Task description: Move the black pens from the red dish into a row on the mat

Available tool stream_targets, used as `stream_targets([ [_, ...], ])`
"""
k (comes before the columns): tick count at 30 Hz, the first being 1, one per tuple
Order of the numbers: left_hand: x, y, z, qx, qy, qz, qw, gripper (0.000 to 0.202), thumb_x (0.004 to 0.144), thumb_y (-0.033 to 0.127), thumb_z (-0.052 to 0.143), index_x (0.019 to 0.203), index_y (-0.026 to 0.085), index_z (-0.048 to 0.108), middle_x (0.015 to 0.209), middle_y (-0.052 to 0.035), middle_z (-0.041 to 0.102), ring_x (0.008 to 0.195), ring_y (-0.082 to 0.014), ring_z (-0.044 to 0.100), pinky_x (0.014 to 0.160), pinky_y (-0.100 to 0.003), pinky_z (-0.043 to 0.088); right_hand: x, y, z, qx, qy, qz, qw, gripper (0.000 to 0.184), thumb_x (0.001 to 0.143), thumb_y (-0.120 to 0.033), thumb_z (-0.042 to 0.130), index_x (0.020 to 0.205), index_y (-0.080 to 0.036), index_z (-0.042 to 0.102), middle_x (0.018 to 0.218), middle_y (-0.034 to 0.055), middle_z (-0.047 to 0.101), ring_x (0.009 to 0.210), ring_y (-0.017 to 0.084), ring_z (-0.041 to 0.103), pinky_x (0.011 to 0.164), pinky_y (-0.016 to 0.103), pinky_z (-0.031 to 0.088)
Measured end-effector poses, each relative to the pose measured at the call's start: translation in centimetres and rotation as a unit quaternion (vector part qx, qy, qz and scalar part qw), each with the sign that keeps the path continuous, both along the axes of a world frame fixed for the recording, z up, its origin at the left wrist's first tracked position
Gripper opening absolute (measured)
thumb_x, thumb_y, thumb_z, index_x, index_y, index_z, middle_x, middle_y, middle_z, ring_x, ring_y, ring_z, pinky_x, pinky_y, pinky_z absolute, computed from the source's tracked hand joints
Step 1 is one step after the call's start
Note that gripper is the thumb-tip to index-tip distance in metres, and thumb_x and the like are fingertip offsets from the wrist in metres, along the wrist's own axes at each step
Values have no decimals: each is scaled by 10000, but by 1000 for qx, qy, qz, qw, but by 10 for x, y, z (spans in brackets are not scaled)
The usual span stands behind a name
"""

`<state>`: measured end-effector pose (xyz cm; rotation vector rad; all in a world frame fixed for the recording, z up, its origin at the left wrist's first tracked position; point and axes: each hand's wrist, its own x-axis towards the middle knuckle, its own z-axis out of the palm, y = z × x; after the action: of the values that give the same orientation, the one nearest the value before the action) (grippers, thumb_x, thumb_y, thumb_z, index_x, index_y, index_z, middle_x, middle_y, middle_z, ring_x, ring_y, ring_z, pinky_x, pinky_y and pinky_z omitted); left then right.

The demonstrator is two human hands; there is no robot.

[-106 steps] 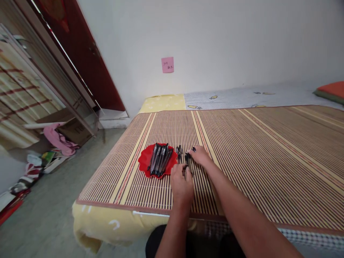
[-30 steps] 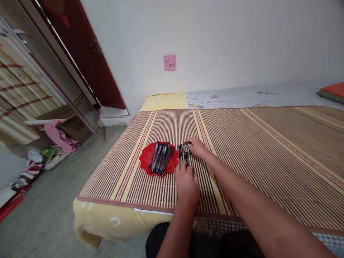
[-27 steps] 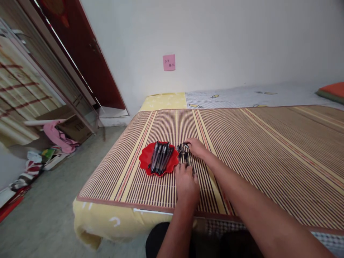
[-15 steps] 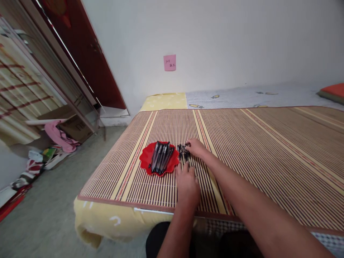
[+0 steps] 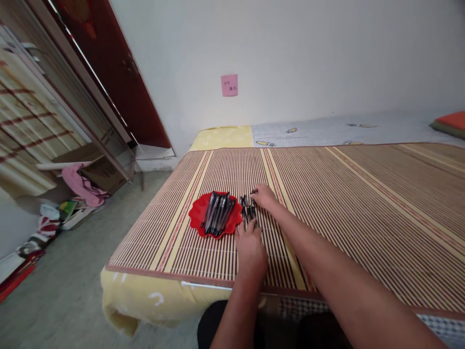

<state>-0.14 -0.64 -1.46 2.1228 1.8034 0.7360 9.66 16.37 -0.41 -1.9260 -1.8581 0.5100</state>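
While one bundle of black pens lies in a scalloped red dish, a smaller row rests just beside it on the striped mat, between the left hand, fingers loosely spread, and the right hand, fingers bunched; whether either grip holds a pen cannot be told

Head view, one: set high behind the hands, faced forward and tilted down. Left hand and right hand are viewed from above, near, below mid-frame; mat is spanned beyond; wall is faced at back.
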Motion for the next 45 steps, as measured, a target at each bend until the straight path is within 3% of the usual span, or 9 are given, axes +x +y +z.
stream_targets([
  [13,-3,-1,0,44,-34,0,998,398,781,29,473,1072,147,719,1320,-111,643,1303,-339,452,1129,-535,365,7,-23,9,23,61,-2,998,147,855,-206,612,871,-146,744,907,94,745,837,186,670,711,256,454],
  [18,4,-7,6,183,-134,-18,974,307,779,-8,407,820,173,651,896,-99,686,919,-227,611,883,-373,518,21,-74,10,14,175,3,984,199,875,-195,525,878,-159,720,809,57,732,691,158,655,657,260,482],
  [20,11,-12,8,209,-155,-55,964,295,805,10,375,732,198,590,756,-67,636,779,-202,597,767,-324,514,19,-105,7,-9,373,-10,928,202,874,-287,557,935,-168,709,791,52,727,655,170,651,620,276,495],
  [25,27,-23,11,188,-208,-54,958,282,804,19,357,724,219,539,740,-35,619,722,-173,577,704,-287,457,-3,-167,-3,-98,706,-8,701,518,806,-679,584,884,-186,720,853,91,748,872,236,696,818,353,538],
  [28,32,-26,9,161,-196,-2,967,276,782,11,366,654,231,471,693,-15,575,685,-168,540,681,-295,414,-14,-175,-5,-136,751,1,646,626,802,-768,494,882,-188,719,804,92,746,912,258,702,825,372,552],
  [34,35,-19,4,112,-196,6,974,293,811,28,346,613,231,419,682,-15,579,691,-176,520,706,-309,398,-11,-168,-10,-98,743,-37,661,636,788,-773,488,916,-196,726,770,70,747,895,277,709,805,383,570],
  [39,41,-15,5,16,-279,-35,960,263,791,34,359,643,219,472,729,-24,618,713,-168,556,674,-280,412,5,-172,-10,16,644,-132,753,473,832,-669,547,880,-240,742,873,62,765,940,265,698,896,395,532],
  [41,41,-14,6,-2,-281,-41,959,269,819,53,358,665,213,510,754,-33,642,715,-169,569,677,-282,424,8,-171,-9,33,625,-128,769,436,826,-649,578,877,-251,748,909,63,768,990,265,687,937,401,513],
  [45,38,-14,4,17,-264,-32,964,284,823,63,362,741,196,599,850,-64,689,813,-190,606,798,-333,468,3,-170,-9,-46,694,-81,714,518,803,-691,562,873,-216,756,916,90,771,1068,280,670,984,411,495],
])
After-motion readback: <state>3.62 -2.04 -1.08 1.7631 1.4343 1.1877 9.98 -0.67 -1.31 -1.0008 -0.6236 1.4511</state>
